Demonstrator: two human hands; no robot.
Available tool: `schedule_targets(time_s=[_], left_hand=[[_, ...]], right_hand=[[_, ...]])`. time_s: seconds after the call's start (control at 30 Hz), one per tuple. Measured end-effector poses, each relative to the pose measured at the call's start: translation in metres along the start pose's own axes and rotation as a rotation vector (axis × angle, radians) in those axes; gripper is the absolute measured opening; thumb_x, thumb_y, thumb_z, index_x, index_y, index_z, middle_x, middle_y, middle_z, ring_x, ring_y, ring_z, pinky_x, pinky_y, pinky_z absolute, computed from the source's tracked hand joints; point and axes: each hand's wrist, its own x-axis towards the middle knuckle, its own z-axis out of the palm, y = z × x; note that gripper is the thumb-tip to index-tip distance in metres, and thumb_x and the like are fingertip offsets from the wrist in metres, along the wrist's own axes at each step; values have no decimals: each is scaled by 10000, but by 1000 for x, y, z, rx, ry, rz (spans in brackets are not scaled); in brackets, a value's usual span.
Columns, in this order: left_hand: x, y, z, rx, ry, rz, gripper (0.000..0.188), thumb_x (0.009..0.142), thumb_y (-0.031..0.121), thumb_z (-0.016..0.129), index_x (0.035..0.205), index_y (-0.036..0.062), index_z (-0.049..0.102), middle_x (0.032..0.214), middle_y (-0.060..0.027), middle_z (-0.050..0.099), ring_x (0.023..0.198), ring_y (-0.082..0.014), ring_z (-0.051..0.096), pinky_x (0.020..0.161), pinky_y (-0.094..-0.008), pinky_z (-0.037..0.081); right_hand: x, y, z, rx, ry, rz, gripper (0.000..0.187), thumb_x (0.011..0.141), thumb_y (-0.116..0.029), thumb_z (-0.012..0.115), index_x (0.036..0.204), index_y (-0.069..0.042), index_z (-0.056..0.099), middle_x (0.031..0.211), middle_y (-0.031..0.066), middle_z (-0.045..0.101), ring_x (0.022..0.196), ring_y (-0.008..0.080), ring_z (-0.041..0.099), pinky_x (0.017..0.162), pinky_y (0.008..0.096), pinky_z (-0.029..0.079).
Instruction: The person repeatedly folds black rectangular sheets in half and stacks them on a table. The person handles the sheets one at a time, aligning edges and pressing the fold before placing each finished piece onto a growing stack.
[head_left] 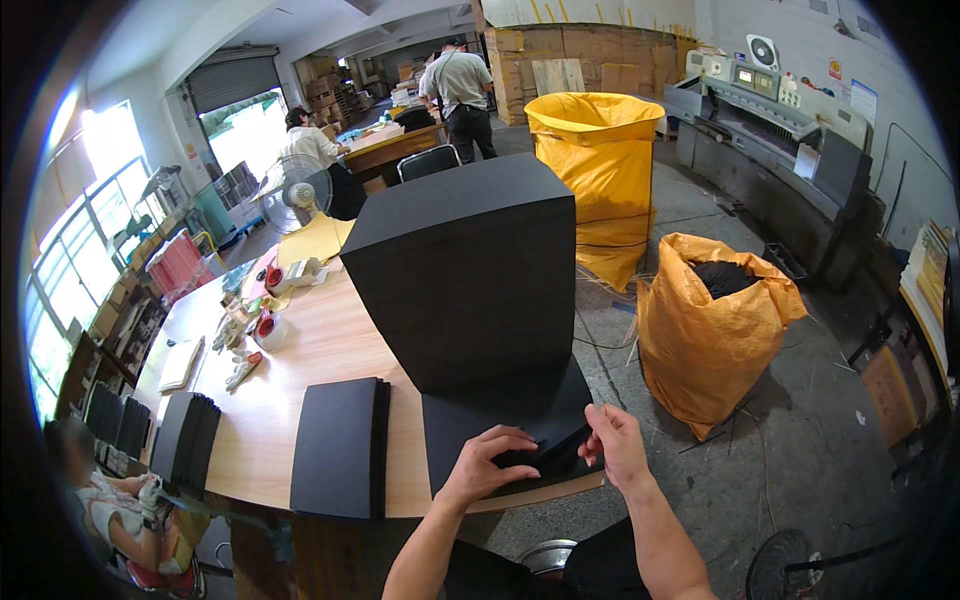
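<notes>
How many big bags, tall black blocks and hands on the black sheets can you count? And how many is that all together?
Big bags: 2 (yellow bag, orange bag)
Tall black block: 1
Hands on the black sheets: 2 (left hand, right hand)
Total: 5

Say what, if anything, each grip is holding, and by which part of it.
The right grip pinches black card by its right edge. The left grip is at the card's near side; whether it holds cannot be told.
</notes>
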Motion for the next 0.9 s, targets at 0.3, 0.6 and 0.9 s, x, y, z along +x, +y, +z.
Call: schedule_targets(time_s=[0.3,0.6,0.9], left_hand=[[6,21,-1,106,32,-20,484,920,261,892,1377,170,762,1361,-221,703,1155,-389,754,986,-414,622],[4,17,1,64,36,-44,550,832,277,967,1339,166,784,1307,-186,703,1172,-378,736,979,-414,625],[5,15,2,109,7,-5,376,962,188,847,1333,188,787,1370,-194,676,1175,-373,733,990,-408,621]], right_hand=[[3,-3,10,-95,61,-42,381,1070,-225,709,746,-125,534,626,-24,538,516,100,572,471,251,416],[0,9,3,139,30,-41,361,1078,-263,710,790,-120,546,648,-2,582,524,127,617,474,249,443],[1,5,5,-40,17,-27,368,1073,-257,715,769,-113,567,642,-9,596,543,100,624,497,244,449]])
